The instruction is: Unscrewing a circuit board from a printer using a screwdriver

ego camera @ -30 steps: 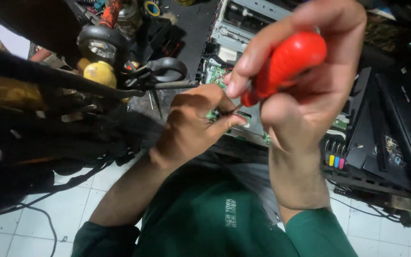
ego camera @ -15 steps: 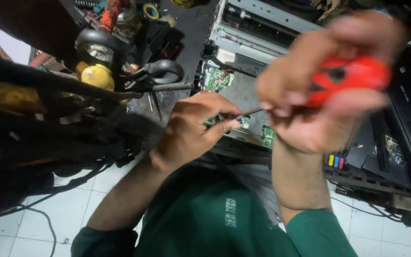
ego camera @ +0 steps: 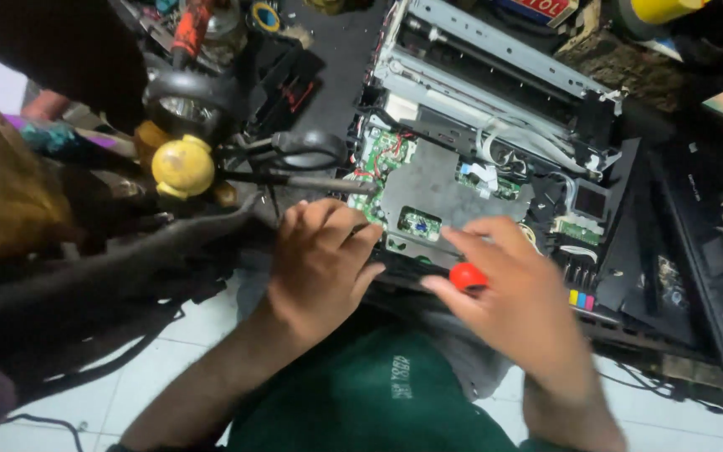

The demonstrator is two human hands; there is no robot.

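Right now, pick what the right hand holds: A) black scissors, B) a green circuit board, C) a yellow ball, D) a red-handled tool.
D: the right hand is closed around a red handle at the near edge of the opened printer, while the yellow ball and scissors lie untouched off to the left.

Left hand [ego camera: 321,261] knuckles up, fingers curled; right hand [ego camera: 519,295] fingers closed, blurred.
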